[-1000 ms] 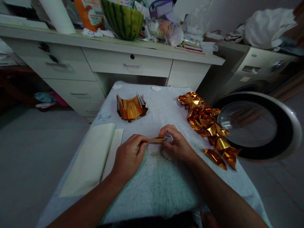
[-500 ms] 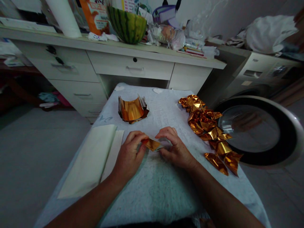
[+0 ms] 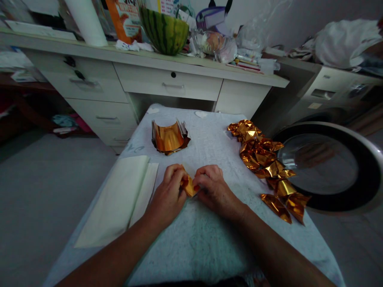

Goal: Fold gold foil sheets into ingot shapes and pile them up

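A small piece of gold foil paper (image 3: 188, 187) is held between both hands above the cloth-covered table. My left hand (image 3: 172, 189) is closed on its left side, fingers curled. My right hand (image 3: 212, 189) pinches its right edge, where a pale underside shows. Beyond the hands stands a curved stack of gold foil sheets (image 3: 169, 137). Folded gold foil pieces (image 3: 260, 153) lie in a long pile along the table's right side. To the left of my left hand are pale folded sheets (image 3: 116, 203).
A white desk (image 3: 167, 81) stands behind the table, with a half watermelon (image 3: 164, 32), a paper roll (image 3: 86, 22) and plastic bags on top. At the right, the open round door (image 3: 323, 163) of a washing machine (image 3: 332, 91) reaches close to the table edge.
My right hand has closed its fingers on the foil's right edge; they were more spread before. The foil is now more tilted and more covered by the fingers. The view has shifted slightly.
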A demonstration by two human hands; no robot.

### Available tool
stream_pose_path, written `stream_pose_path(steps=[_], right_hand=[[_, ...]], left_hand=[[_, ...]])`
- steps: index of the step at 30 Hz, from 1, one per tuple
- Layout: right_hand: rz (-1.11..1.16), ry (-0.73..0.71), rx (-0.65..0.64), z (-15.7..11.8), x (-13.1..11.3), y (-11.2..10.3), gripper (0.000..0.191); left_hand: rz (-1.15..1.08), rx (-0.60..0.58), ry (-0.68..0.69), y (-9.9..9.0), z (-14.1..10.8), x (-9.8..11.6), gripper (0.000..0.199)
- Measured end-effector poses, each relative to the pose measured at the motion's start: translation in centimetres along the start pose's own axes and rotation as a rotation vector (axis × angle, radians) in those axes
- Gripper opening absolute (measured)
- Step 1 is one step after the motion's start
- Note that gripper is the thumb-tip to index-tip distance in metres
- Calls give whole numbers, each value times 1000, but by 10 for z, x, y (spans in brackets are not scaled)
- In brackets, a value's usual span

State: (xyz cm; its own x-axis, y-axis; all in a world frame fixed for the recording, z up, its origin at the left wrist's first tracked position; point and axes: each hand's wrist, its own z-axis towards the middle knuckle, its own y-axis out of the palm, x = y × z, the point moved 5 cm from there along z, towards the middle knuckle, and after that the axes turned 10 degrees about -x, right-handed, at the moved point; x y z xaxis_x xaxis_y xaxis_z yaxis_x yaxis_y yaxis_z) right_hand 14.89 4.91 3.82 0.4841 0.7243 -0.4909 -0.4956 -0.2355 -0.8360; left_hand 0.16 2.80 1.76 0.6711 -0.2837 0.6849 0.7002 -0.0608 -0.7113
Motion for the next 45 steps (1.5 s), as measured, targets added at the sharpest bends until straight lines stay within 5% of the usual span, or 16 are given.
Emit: stream_pose_path(steps=[10, 16, 26, 45], right_hand=[[-8, 33, -199, 1, 2, 9, 13], [47, 42, -228, 0, 2, 7, 8], [119, 197, -229, 1, 8, 9, 4], [75, 307, -151, 4, 12, 14, 10]], left_hand=[[339, -25, 58, -9, -5, 6, 19], [131, -175, 125, -4, -6, 12, 15], [49, -241, 66, -4, -4, 8, 16], [141, -128, 11, -5, -4, 5, 15]])
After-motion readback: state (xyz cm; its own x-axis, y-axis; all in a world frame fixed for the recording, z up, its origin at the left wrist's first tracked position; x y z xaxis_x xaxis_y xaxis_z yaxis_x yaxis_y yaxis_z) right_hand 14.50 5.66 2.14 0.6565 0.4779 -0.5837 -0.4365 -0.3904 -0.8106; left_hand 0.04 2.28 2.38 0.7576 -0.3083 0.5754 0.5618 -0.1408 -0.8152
